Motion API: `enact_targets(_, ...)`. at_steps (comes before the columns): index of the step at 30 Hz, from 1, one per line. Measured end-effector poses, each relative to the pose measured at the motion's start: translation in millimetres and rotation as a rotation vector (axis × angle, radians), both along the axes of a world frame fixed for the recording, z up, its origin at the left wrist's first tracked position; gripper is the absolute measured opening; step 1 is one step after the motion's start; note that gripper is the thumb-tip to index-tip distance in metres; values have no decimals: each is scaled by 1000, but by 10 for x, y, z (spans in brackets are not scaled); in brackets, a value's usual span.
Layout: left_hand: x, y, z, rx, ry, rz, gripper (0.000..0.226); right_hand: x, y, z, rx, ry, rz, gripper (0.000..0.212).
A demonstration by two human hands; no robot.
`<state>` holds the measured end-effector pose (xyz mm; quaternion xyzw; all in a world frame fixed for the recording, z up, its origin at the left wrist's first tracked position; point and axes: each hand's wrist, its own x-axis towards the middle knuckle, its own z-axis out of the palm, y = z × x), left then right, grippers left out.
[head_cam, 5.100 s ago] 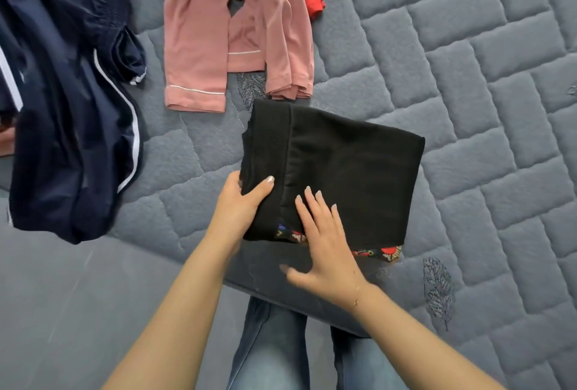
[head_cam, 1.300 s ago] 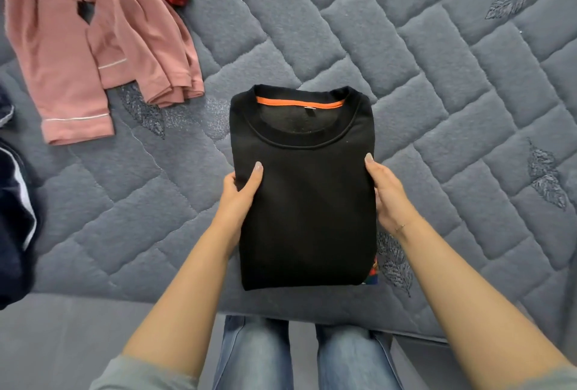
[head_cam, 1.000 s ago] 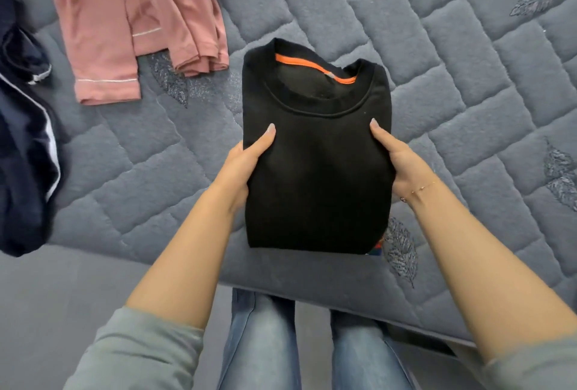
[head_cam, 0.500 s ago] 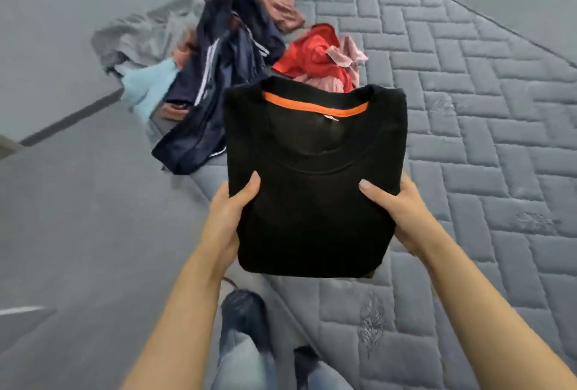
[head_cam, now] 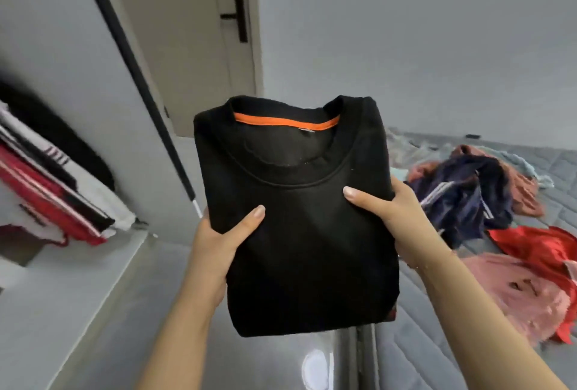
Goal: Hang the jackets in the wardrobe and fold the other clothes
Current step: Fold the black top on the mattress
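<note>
I see the black sweatshirt (head_cam: pixel 299 217) folded into a compact upright rectangle, collar at the top with an orange band inside the neckline, held off every surface. A scrap of red print shows at its lower right corner. Hanging jackets (head_cam: pixel 46 177), red, white and black, sit in the wardrobe at left. Unfolded clothes (head_cam: pixel 487 202), navy, red and pink, lie heaped on the bed at right.

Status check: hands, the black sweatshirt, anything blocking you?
Left hand and right hand both grip the folded black sweatshirt, held up off the bed. Unfolded clothes pile waits on the bed. Nothing in the way.
</note>
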<state>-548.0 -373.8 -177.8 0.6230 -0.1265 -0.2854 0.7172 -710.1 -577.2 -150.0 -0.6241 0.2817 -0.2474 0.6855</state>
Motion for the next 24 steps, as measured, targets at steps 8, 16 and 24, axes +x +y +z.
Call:
enact_targets(8, 1342, 1410, 622, -65, -80, 424, 91, 2311, 982, 548, -62, -51, 402, 72)
enact_targets(16, 2424, 2092, 1157, -81, -149, 634, 83, 4150, 1525, 1016, -23, -141, 733, 61)
enact_targets(24, 3485, 2235, 2116, -71, -290, 859, 49, 5857, 1728, 1939, -50, -243, 1059, 55)
